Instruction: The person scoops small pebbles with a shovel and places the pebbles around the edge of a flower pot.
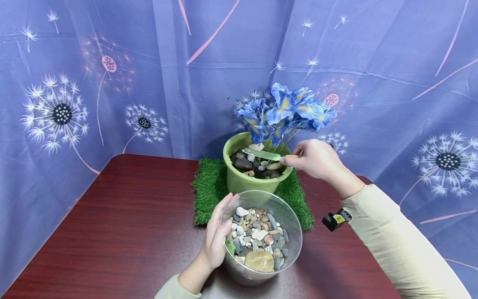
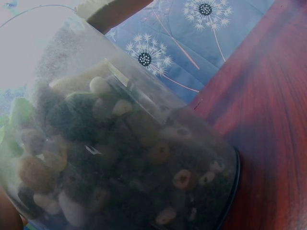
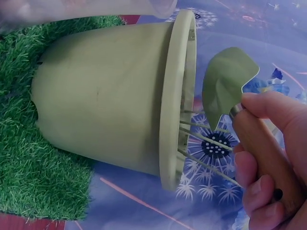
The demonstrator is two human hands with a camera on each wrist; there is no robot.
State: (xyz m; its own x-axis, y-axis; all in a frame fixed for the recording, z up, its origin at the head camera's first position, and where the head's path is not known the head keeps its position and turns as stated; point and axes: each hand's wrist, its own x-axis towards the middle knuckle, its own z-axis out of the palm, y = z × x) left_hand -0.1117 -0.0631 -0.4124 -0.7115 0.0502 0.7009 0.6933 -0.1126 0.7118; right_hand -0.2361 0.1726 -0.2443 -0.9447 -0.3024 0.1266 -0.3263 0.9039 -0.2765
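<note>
A trowel [image 1: 263, 154] with a green blade and wooden handle [image 3: 266, 155] is gripped by my right hand [image 1: 315, 160]. Its blade is above dark stones [image 1: 243, 163] inside a green pot [image 1: 248, 182]. Blue flowers [image 1: 285, 108] rise from that pot, their stems [image 3: 206, 136] showing past the rim in the right wrist view. Closer to me stands a clear bucket [image 1: 295, 216] of mixed pebbles, with a big tan stone [image 1: 259, 261] on top. My left hand [image 1: 216, 241] rests along the bucket's left side, fingers fairly straight. The left wrist view shows pebbles through the bucket wall.
Under the pot lies a square of artificial grass [image 1: 207, 182]. Both containers are on a dark red wooden table [image 1: 123, 216]. A blue curtain [image 1: 201, 95] with dandelion prints hangs right behind the table. A black wrist device [image 1: 336, 219] sits on my right sleeve.
</note>
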